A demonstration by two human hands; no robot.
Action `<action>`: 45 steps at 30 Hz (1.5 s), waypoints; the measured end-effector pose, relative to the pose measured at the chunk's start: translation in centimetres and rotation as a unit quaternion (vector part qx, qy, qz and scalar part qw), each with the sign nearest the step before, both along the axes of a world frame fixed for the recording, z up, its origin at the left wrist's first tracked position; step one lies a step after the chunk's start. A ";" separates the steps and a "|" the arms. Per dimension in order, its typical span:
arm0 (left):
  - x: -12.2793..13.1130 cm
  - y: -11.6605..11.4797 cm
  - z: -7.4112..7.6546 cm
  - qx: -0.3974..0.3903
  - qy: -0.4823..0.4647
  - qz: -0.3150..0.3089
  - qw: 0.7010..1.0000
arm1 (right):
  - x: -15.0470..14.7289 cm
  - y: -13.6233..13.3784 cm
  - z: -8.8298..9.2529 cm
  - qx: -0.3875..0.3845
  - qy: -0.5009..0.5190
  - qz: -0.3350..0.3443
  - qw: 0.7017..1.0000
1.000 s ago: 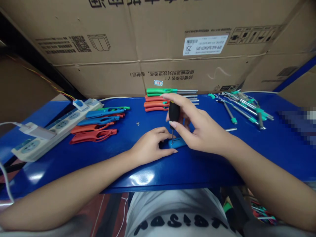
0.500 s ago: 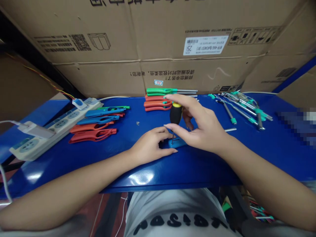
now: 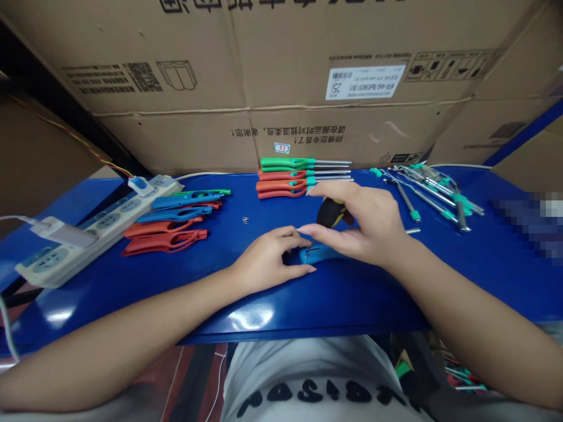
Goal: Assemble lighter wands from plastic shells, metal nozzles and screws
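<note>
A blue stick-lighter handle (image 3: 323, 253) lies on the table in front of me, a metal rod end showing beyond my right hand. My left hand (image 3: 272, 258) pinches its left end between thumb and fingers. In my right hand (image 3: 369, 220) is a black-and-yellow screwdriver (image 3: 329, 213), leaning to the right, its thin shaft reaching down to the left end of the blue handle. Whether the tip sits in a screw is too small to tell. Several small screws (image 3: 245, 220) lie beyond my left hand.
Red, orange and blue handle shells (image 3: 165, 241) lie at left beside a white power strip (image 3: 105, 225). Assembled green and red lighters (image 3: 284, 176) stand at the back against a cardboard box (image 3: 197, 135). Metal rods with teal parts (image 3: 435, 190) are heaped at right on the blue table (image 3: 211, 313).
The screwdriver has gone from nearly upright to leaning right, its handle lower. My right hand has shifted slightly right with it. My left hand stays on the blue handle.
</note>
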State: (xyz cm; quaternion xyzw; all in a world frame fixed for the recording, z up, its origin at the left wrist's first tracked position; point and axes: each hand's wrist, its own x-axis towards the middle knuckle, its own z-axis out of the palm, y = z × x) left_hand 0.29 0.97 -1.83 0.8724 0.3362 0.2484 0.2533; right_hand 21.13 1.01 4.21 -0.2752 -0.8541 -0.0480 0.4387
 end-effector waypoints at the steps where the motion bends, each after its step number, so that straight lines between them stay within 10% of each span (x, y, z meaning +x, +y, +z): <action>1: 0.0 0.0 0.0 -0.002 0.000 0.000 1.000 | 0.0 0.0 0.1 -0.019 -0.003 0.009 1.000; 5: 0.0 0.0 0.1 -0.016 0.004 -0.002 1.000 | 0.0 -0.1 0.3 -0.154 0.016 0.058 0.986; 11: 0.0 0.0 0.1 -0.008 0.001 0.002 1.000 | 0.3 0.3 0.1 -0.030 0.005 -0.034 0.999; 17: -0.1 0.0 0.1 -0.016 0.005 -0.001 1.000 | 0.0 -0.1 0.6 -0.103 0.008 0.030 0.994; 22: -0.1 0.0 -0.1 -0.001 0.003 0.003 1.000 | 0.3 -0.1 0.4 0.077 0.006 -0.030 0.997; 28: -0.1 0.0 0.0 -0.014 0.008 -0.003 1.000 | -0.3 -0.3 0.7 -0.067 0.021 0.030 0.997; 35: -0.1 0.0 0.0 -0.005 0.004 0.003 1.000 | 0.1 -0.1 0.3 0.110 0.030 -0.015 0.993; 41: 0.0 -0.1 0.3 -0.011 0.010 0.006 1.000 | -0.7 -0.3 0.4 -0.085 0.039 0.079 0.992; 45: 0.0 -0.1 0.2 -0.007 0.008 0.005 1.000 | -0.4 0.0 0.1 -0.010 0.056 0.028 0.998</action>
